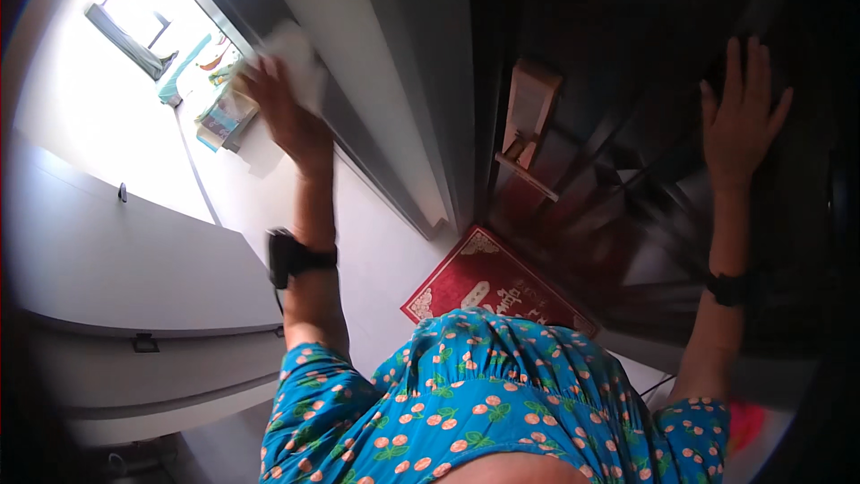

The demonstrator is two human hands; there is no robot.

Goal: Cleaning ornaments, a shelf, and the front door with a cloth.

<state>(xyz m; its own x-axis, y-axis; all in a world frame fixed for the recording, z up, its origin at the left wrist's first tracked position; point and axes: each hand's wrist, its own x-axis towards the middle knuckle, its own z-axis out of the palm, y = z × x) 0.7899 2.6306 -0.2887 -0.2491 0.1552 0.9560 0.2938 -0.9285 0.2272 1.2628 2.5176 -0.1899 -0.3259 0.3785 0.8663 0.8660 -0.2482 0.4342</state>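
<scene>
My left hand is raised at the upper left, beside the grey door frame. Its fingers lie over a pale, blurred piece of what looks like white cloth. Motion smears both the fingers and the cloth. My right hand is stretched up at the right, fingers spread flat against a dark, glossy door. A copper-coloured handle plate with a lever sits on the door, left of my right hand. Each wrist wears a black band.
Below the door lies a red doormat with pale corner patterns, on a white floor. A white panel with a small dark fitting stands at the left. Through the bright opening at the upper left, a bed shows.
</scene>
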